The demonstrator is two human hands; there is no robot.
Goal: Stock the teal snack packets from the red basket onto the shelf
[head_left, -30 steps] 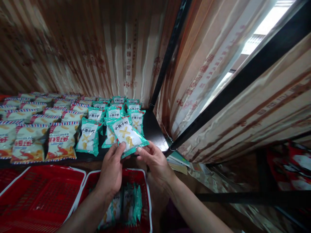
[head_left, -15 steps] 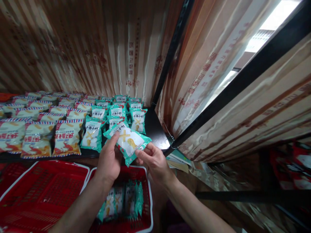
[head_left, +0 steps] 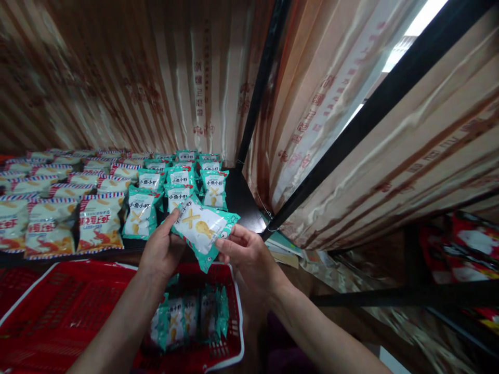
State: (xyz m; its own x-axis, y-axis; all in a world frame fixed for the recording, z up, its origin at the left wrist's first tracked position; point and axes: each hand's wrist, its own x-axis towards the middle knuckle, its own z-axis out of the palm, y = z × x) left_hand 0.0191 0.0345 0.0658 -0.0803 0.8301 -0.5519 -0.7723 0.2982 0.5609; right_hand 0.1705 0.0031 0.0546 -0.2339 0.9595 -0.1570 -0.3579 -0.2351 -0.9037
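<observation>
Both hands hold one teal-and-white snack bag point(head_left: 202, 228), tilted above the front edge of the shelf. My left hand point(head_left: 161, 252) grips its upper left end, thumb on the front. At the bag's lower right corner, my right hand point(head_left: 247, 254) pinches the teal edge between thumb and fingers. Behind the held bag, rows of matching teal bags point(head_left: 214, 189) stand on the black shelf point(head_left: 244, 202). Below the hands, a red basket point(head_left: 238, 332) with a white rim contains several teal bags point(head_left: 189, 319), partly hidden by my left forearm.
White bags with striped edges point(head_left: 100, 221) fill the shelf's left side. Another red basket point(head_left: 78, 306) lies at lower left. Curtains point(head_left: 175, 78) hang behind black metal posts point(head_left: 265, 78). Red packages point(head_left: 463, 244) are at the far right.
The view has shifted slightly, moving the shelf and baskets left in the picture. The held bag is turned a little more towards the camera, with both hands still on it.
</observation>
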